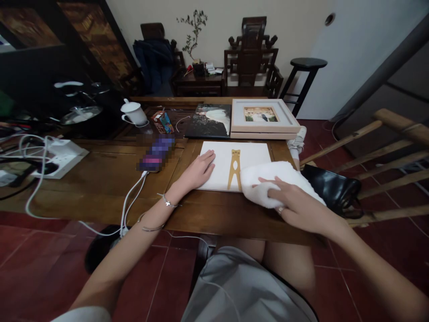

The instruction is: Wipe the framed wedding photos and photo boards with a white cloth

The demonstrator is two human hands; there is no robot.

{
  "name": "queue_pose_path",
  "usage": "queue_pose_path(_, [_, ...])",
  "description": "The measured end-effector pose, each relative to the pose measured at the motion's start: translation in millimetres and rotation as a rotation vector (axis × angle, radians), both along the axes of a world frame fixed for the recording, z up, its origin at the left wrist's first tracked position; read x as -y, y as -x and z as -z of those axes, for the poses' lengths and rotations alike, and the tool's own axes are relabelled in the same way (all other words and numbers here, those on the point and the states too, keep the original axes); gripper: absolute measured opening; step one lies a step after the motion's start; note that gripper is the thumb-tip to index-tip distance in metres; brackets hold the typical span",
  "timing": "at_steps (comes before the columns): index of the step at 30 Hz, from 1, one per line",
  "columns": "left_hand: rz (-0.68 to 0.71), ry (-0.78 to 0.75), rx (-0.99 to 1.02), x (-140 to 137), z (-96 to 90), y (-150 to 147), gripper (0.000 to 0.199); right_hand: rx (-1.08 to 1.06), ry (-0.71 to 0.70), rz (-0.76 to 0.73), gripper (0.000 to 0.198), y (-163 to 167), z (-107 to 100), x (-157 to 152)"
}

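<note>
A flat white panel [218,156] lies on the wooden table in front of me. On its middle shows a gold-tan shape with an eared animal head and two spread legs [236,163]; whether it is printed or attached I cannot tell. My left hand [200,171] rests flat on the panel's left edge, fingers stretched out. Bunched in my right hand [295,201] is a white fluffy cloth [268,174], which covers the panel's lower right part and spills over the table to the right. The fingers press into the cloth beside the gold-tan shape.
Behind the panel lie a dark picture [211,120] and a framed photo [261,115]. Leftward are a phone [156,154] on a white cable, a drink carton [162,121], a lidded white cup [133,112] and a power strip [65,156]. A wooden chair [378,156] holds a black bag [330,188].
</note>
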State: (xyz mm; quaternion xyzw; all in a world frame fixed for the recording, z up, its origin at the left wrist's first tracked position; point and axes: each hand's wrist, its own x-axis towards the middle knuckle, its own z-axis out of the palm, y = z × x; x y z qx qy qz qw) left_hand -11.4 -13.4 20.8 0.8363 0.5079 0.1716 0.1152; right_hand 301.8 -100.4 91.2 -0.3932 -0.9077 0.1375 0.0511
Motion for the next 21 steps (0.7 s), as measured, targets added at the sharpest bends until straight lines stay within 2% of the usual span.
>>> queue_pose_path(6, [0.006, -0.007, 0.012, -0.6, 1.1, 1.3, 0.05, 0.06, -0.093, 0.098, 0.022, 11.5, 6.1, -67.7])
queue_pose_path(12, [0.013, -0.014, 0.014, -2.0, 2.2, 3.3, 0.051, -0.038, -0.105, 0.181, 0.018, 28.2, 7.7, -125.3])
queue_pose_path(16, [0.022, -0.021, 0.026, -2.9, 2.8, 4.1, 0.051, -0.052, -0.133, 0.204, 0.017, 28.6, 11.5, -138.9])
queue_pose_path(21, [0.015, -0.014, 0.03, -3.0, 3.3, 4.3, 0.051, -0.023, -0.107, 0.152, 0.015, 20.3, 9.4, -124.7])
